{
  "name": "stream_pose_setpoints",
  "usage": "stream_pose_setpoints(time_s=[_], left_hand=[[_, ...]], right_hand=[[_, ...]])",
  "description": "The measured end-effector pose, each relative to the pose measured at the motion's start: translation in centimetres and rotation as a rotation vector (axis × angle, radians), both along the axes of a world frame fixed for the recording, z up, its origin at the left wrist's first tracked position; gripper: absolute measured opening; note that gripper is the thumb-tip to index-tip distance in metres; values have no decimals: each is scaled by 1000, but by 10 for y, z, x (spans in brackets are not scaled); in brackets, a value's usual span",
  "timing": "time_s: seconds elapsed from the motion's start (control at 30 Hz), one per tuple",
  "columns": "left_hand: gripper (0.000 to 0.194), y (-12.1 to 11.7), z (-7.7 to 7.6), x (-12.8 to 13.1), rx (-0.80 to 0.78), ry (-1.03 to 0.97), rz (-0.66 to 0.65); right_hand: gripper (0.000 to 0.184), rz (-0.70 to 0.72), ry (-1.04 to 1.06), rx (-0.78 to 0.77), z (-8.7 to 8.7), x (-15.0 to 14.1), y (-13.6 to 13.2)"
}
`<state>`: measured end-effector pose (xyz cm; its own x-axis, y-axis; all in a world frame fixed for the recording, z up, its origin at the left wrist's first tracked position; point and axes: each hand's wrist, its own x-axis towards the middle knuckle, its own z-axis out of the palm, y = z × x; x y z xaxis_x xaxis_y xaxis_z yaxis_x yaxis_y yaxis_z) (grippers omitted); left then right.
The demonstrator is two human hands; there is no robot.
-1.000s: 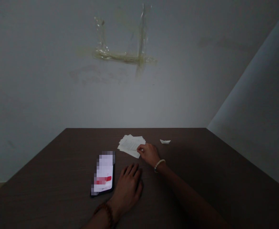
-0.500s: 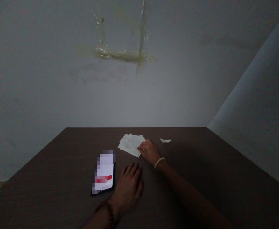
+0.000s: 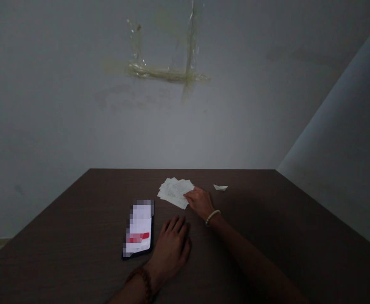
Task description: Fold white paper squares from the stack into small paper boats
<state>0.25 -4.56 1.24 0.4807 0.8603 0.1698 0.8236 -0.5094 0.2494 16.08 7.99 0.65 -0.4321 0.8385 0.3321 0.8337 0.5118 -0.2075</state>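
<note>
A fanned pile of white paper sheets (image 3: 174, 191) with faint printing lies toward the far side of the table. At its right edge is my right hand (image 3: 200, 200), thumb and fingertips pinched together on a sheet of paper. My left hand (image 3: 171, 242) rests palm down on the tabletop, nearer to me, its fingers stretched out and nothing in them. Just left of it lies a phone (image 3: 142, 219) with a lit screen, partly pixelated and showing a red bar. A small folded paper boat (image 3: 220, 187) sits beyond my right hand, to its right.
The dark brown wooden table (image 3: 77, 219) reaches back to a grey wall (image 3: 235, 126). Yellowed clear tape (image 3: 159, 75) clings to that wall. On the right a pale slanted surface (image 3: 339, 126) borders the table.
The whole view has shifted very slightly. My right thumb and fingertips have drawn closer together at the paper's edge. My left hand, the phone and the paper boat stay in place.
</note>
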Motion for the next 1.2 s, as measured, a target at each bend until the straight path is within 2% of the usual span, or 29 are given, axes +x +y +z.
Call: stream_pose_setpoints(time_s=[0.23,0.47,0.63,0.8,1.0,1.2], left_hand=[[41,0,0,0,8,-3,2],[40,1,-3,1,16,-10,3],[41,1,-5,0,28,-11,0],[36,1,-4,-1,33,-56,15],[24,2,-4,-2,61,-77,124],[26,5,-9,-5,71,-145,54]], right_hand=[[13,-55,75,-7,3,-4,0],[19,-28,154,-10,4,-6,3],[25,-75,202,81,11,-3,-2],[30,1,184,140,18,17,-25],[20,137,97,93,1,44,-71],[12,182,143,-28,-9,48,-102]])
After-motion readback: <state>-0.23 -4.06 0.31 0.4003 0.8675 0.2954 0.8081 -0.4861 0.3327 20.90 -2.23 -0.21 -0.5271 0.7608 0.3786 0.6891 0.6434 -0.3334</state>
